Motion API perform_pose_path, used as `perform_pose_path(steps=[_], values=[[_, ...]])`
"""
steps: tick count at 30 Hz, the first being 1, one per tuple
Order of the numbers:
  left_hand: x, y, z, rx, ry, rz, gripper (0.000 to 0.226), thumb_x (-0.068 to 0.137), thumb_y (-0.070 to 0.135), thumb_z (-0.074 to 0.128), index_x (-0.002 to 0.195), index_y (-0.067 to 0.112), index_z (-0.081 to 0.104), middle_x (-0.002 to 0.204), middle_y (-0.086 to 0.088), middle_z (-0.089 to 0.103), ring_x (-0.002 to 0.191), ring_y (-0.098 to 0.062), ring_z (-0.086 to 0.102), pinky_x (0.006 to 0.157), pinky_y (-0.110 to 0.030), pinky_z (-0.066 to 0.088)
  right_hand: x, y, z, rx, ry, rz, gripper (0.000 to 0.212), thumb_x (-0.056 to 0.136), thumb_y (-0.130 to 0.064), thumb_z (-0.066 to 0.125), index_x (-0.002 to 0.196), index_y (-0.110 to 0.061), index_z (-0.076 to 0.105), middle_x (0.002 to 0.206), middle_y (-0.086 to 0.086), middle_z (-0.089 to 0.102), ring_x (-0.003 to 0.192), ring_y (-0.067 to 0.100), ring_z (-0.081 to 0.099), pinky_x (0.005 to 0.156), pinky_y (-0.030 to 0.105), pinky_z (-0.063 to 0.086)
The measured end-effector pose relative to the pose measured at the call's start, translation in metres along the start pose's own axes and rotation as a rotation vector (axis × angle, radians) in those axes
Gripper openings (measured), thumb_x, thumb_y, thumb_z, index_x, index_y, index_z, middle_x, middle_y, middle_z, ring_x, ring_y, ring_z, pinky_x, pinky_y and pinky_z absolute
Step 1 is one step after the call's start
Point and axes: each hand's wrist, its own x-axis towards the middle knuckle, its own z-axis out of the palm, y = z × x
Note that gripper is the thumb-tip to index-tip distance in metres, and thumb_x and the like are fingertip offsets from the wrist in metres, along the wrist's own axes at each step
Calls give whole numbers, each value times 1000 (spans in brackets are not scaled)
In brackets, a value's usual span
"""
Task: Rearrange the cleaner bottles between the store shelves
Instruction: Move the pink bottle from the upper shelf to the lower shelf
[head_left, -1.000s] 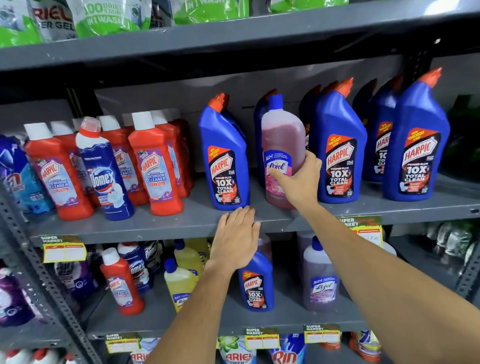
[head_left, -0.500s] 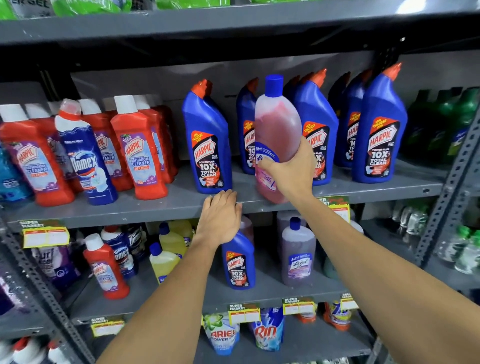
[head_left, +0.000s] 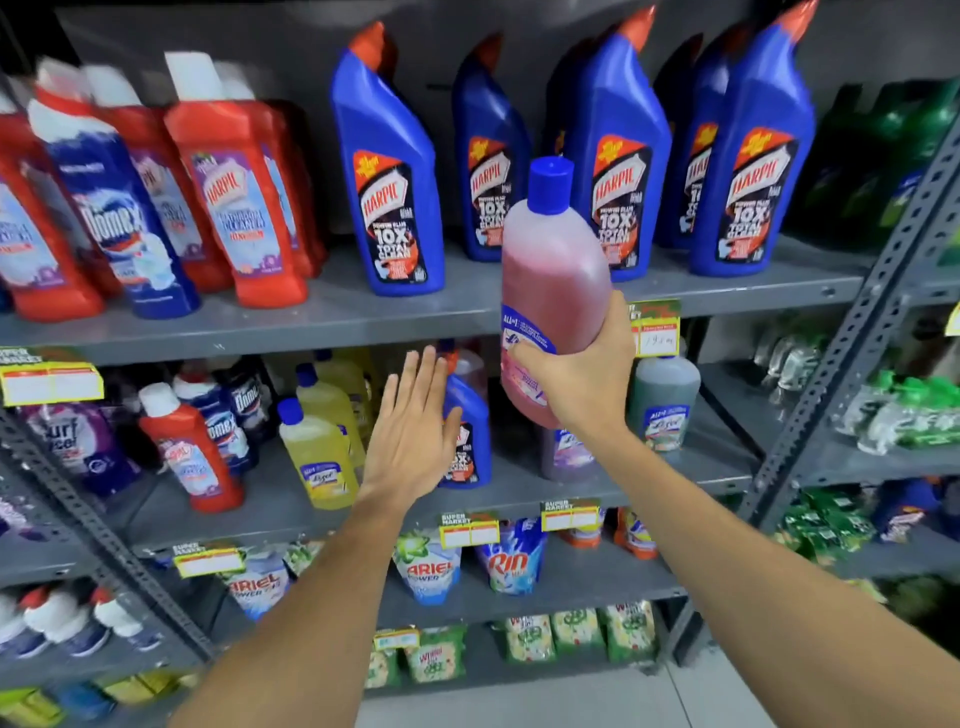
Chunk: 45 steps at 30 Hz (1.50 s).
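Observation:
My right hand (head_left: 576, 374) grips a pink Lizol bottle (head_left: 553, 260) with a blue cap, held upright in the air in front of the upper shelf's edge (head_left: 311, 332). My left hand (head_left: 410, 436) is flat with fingers apart, just in front of a small blue Harpic bottle (head_left: 470, 436) on the lower shelf (head_left: 519, 491). Several tall blue Harpic bottles (head_left: 389, 171) stand on the upper shelf. Yellow Lizol bottles (head_left: 319, 452), a purple one (head_left: 563, 457) partly hidden by my arm, and a green one (head_left: 662, 400) stand on the lower shelf.
Red Harpic bathroom cleaners (head_left: 244, 192) and a Domex bottle (head_left: 114, 208) fill the upper shelf's left. Detergent pouches (head_left: 426, 564) sit lower down. A grey perforated upright (head_left: 841, 364) bounds the right side, with green bottles (head_left: 893, 145) beyond it.
My right hand has carried the pink bottle off the upper shelf, down and toward me. My left hand has let go of the shelf edge and dropped in front of the small Harpic bottle.

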Motion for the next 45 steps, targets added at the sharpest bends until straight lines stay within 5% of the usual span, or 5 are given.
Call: perform_pose_path(steps=[6,14,25,34,45], values=[[-53,-24,49,-37,-197,-83,67,101,44,28,155,8,13,165,-9,10,153,-24,5,122,-46,17,-54,68,23,2,7,170,70,55,-26,90,113,-30,51,105,-12,63,92,-3,64,71,9,48],[-82,-54,112,-96,-485,-169,68,102,41,29,155,6,5,166,-11,1,152,-25,-1,124,-45,4,-84,156,63,-199,6,369,68,56,-22,89,113,-19,52,113,5,62,100,26,62,85,40,55],[-74,-90,184,-138,-679,-198,67,102,46,25,155,10,5,165,-12,-2,152,-29,-7,122,-47,-1,-88,226,103,-125,87,417,78,63,-23,91,130,-18,52,122,5,64,105,22,63,76,-3,41],[-92,-96,218,-135,-669,-252,68,101,50,20,156,16,1,166,-8,-5,152,-27,-8,120,-44,-7,-110,257,94,-252,-106,534,75,85,-17,78,148,-20,38,132,11,46,122,28,51,107,45,45],[-90,-98,221,-141,-692,-236,68,100,52,12,156,17,-5,165,-6,-10,151,-25,-14,117,-42,-12,-91,274,101,-327,-129,534,69,86,-10,76,146,-14,41,136,11,52,129,32,51,108,53,44]])
